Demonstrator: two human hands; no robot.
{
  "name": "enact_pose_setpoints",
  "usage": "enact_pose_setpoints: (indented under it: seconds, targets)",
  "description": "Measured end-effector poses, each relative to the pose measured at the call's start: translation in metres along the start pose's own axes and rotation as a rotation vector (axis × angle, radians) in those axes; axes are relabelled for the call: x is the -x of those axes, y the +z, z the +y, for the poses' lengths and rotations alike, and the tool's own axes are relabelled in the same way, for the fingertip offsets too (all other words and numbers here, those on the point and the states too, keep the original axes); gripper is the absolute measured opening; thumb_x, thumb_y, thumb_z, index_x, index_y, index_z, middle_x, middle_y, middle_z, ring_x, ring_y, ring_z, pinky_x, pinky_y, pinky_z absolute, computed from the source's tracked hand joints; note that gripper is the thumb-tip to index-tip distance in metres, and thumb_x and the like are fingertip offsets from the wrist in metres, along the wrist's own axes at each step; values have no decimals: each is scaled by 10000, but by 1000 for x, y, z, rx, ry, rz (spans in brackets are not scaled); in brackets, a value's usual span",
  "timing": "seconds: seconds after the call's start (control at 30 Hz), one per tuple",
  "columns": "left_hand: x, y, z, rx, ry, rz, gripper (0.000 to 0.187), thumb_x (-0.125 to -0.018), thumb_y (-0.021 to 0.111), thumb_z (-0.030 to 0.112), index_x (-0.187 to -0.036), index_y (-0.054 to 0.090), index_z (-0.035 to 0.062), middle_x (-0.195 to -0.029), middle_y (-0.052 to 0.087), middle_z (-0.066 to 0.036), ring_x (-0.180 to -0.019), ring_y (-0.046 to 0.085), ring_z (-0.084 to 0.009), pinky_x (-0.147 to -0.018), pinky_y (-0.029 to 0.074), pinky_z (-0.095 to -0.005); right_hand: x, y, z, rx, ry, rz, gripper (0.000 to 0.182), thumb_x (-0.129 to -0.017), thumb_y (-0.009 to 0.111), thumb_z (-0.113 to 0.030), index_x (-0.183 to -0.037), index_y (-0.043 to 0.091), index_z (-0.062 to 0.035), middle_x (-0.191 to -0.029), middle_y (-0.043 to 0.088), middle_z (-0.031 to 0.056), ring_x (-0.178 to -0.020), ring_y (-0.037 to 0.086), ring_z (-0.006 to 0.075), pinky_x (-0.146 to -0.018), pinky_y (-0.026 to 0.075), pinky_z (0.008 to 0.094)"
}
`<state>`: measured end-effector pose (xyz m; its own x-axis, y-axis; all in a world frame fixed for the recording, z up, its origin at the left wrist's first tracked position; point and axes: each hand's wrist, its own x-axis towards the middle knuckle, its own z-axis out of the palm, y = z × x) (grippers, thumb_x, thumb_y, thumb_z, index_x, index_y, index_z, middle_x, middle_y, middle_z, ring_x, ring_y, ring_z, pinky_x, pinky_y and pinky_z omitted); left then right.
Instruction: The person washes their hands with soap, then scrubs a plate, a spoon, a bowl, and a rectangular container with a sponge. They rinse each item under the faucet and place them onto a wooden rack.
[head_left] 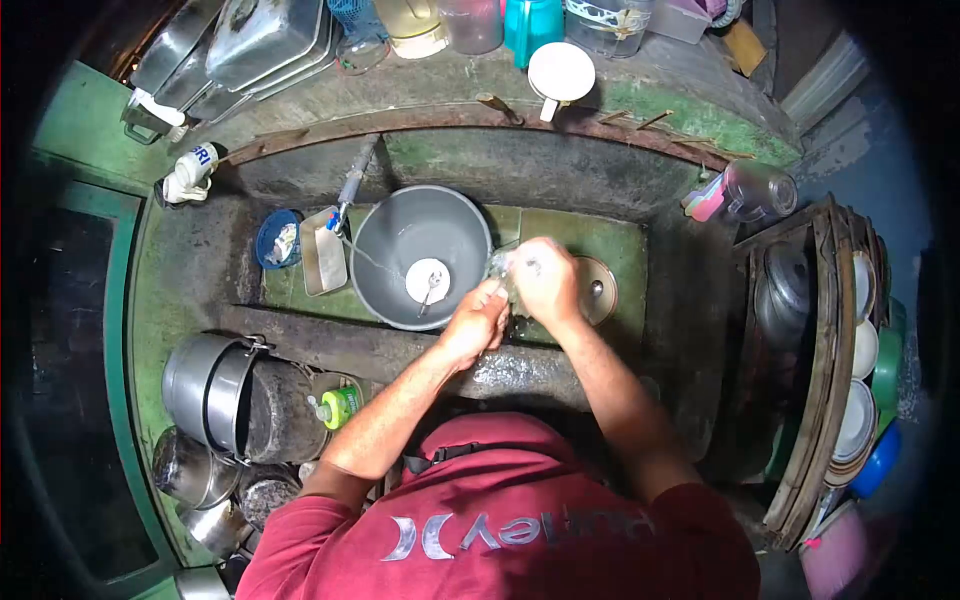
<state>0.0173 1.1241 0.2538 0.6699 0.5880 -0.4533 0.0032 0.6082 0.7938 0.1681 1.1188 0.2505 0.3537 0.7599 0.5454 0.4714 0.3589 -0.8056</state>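
My left hand is closed, its fingers around something small that I cannot make out. Just above and to the right, my right hand is closed too, with a shiny, wet or soapy bit showing between the two hands. Both are at the right rim of a large grey basin. Inside the basin lie a small white dish and a metal spoon. A thin stream of water runs into it from a tap. Partly behind my right hand is a round lid with a knob.
Left of the basin stand a rectangular tray and a blue basket. A green soap bottle and several metal pots are at the lower left. A white mug sits on the back ledge; a dish rack stands right.
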Motion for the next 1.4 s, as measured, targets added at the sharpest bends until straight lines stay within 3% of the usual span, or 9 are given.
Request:
enact_pose_setpoints:
  seconds: [0.13,0.3,0.4,0.53,0.6,0.73,1.0,1.3,1.4]
  targets:
    - [0,2,3,-110,71,66,186,-1021,426,223,-1106,524,90,-610,390,57,-459,343,-52,-388,316,-213,-6,3,14,73,344,152,163,-747,739,-76,-770,586,-27,-705,615,127,-635,625,317,-588,495,388]
    - [-6,7,0,-289,161,132,171,-1026,416,241,-997,516,105,-613,391,53,-464,340,-54,-398,311,-212,6,3,-5,12,-83,14,238,-714,785,-126,-782,577,-35,-686,576,114,-613,582,300,-599,485,372]
    - [-5,4,2,-149,42,103,171,-1023,421,231,-971,529,109,-606,387,49,-474,346,-57,-411,320,-220,8,9,29,45,301,110,214,-771,738,-104,-758,537,-35,-709,571,94,-606,541,214,-591,452,328]
    - [-3,3,0,243,15,-67,134,-1002,432,209,-940,513,121,-604,381,42,-467,324,-72,-424,295,-217,-6,-8,8,-1120,964,230,80,-912,546,-61,-842,530,-27,-840,616,83,-724,596,178,-645,516,341]
    - [-8,1,5,508,-152,-66,186,-1005,418,228,-854,461,127,-595,352,45,-470,316,-69,-396,247,-208,12,-6,15,-1338,825,-35,157,-890,559,-44,-1013,461,-51,-1051,580,145,-847,597,225,-738,528,346]
    - [-7,17,6,340,-154,90,210,-1029,368,295,-878,405,153,-653,368,37,-471,308,-66,-361,235,-208,32,19,26,-143,315,1,552,-821,656,-63,-1304,388,-43,-1161,537,131,-1000,545,243,-906,451,354]
    - [-2,-3,5,354,-220,169,172,-1043,313,312,-1088,411,178,-740,400,21,-504,304,-61,-344,250,-185,5,-12,9,-437,377,-59,176,-835,645,-61,-989,591,3,-938,606,72,-880,579,147,-809,467,297]
    - [10,2,-8,91,-70,-18,471,-1003,369,145,-1467,286,160,-689,368,53,-507,303,-47,-361,254,-174,16,15,48,281,-161,-143,225,-770,688,-86,-934,540,-46,-929,583,144,-883,565,360,-755,490,433]
    - [11,0,-9,166,-105,-9,422,-1009,358,148,-1431,350,144,-687,366,50,-515,311,-52,-368,254,-176,12,15,54,194,122,93,122,-827,660,-99,-886,572,-40,-823,611,127,-726,624,329,-669,509,406]
